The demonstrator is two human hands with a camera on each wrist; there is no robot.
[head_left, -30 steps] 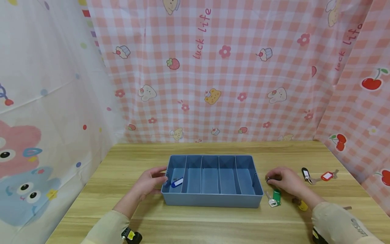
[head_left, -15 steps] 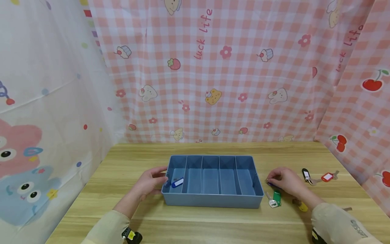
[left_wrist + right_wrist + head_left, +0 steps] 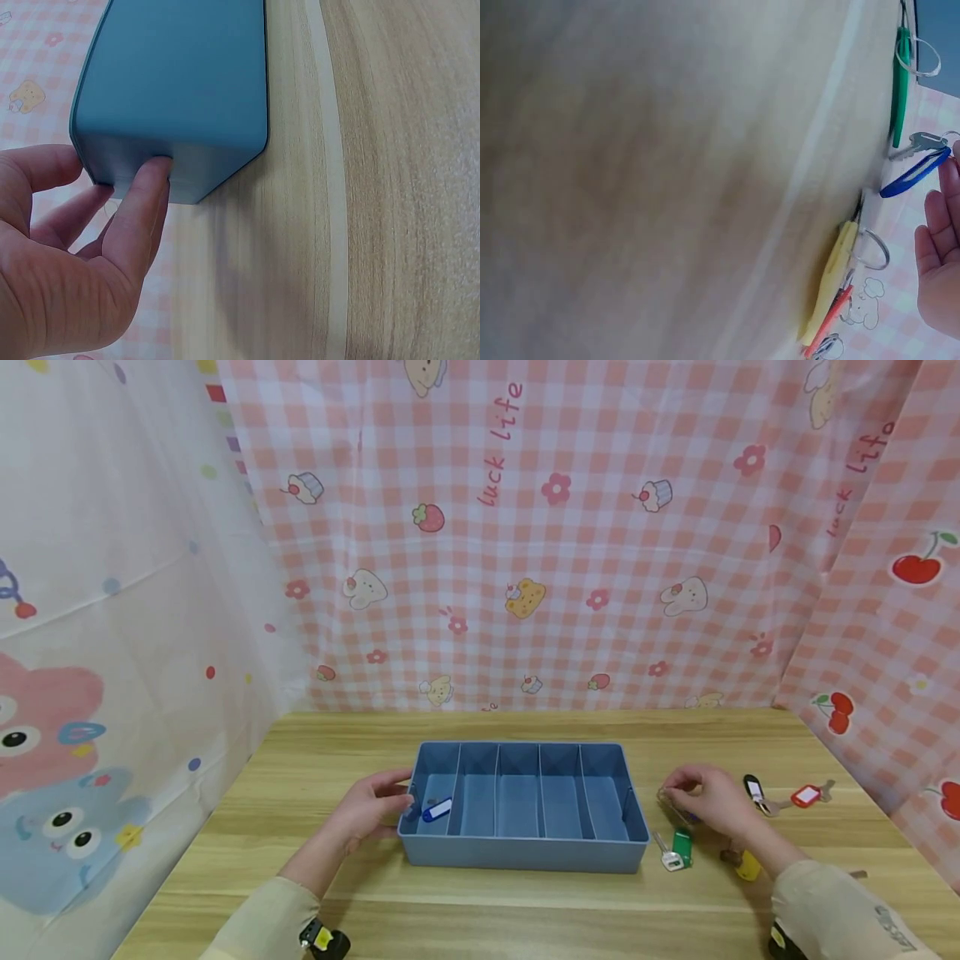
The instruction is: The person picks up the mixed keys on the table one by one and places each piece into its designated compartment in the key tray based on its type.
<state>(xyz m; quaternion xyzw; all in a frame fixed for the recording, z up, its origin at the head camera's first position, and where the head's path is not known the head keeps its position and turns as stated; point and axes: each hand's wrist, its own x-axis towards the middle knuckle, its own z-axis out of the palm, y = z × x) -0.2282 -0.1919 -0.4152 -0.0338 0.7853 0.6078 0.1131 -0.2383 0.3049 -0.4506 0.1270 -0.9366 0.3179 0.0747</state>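
A blue-grey tray (image 3: 525,853) with a row of compartments stands on the wooden table. My left hand (image 3: 367,810) grips its left end, thumb at the rim; the left wrist view shows fingertips against the end wall (image 3: 127,154). In the leftmost compartment lies a key tag (image 3: 437,809), blue with a white label. To the right of the tray, my right hand (image 3: 708,800) pinches the ring of another key with a blue tag (image 3: 915,174); key and tag hang from the fingertips. Just below that hand lies a key with a green tag (image 3: 682,848).
A yellow-tagged key (image 3: 747,866) lies near the right wrist. Farther right are a black-tagged key (image 3: 753,788) and a red-tagged key (image 3: 806,794). Another key (image 3: 857,873) partly shows beside the right sleeve. Patterned curtains (image 3: 555,543) enclose the table's back and sides.
My right hand has lifted slightly and moved a little to the right, with the blue-tagged key now showing below its fingers. The left hand and the tray have stayed in place.
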